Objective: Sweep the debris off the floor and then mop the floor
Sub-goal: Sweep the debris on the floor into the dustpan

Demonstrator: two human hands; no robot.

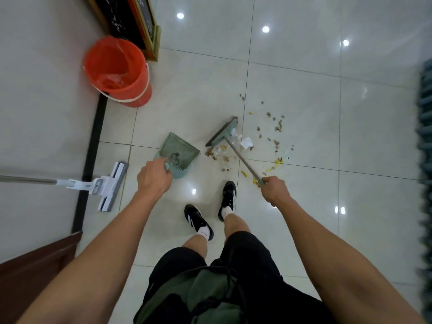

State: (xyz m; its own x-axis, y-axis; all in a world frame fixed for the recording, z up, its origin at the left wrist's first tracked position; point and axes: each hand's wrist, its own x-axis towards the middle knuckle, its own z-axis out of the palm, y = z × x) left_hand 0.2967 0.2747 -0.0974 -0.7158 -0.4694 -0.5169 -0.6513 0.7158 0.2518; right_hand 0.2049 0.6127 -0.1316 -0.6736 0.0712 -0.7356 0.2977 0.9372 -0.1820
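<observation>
My left hand (153, 176) grips the handle of a pale green dustpan (178, 152), which holds a little grey debris and sits on the tiled floor. My right hand (275, 189) grips the grey handle of a green broom (223, 132), whose head rests on the floor just right of the dustpan. Debris (275, 136) lies scattered to the right of the broom head: brown bits, yellow scraps, a white paper piece (246, 142) and clear plastic. A white flat mop (109, 185) lies on the floor at the left, its pole reaching off the left edge.
An orange bucket (117, 69) lined with a clear bag stands by the wall at the upper left. A framed blackboard sign (138, 22) leans behind it. My two black shoes (226, 197) stand just behind the debris. A dark blurred object (424, 136) fills the right edge.
</observation>
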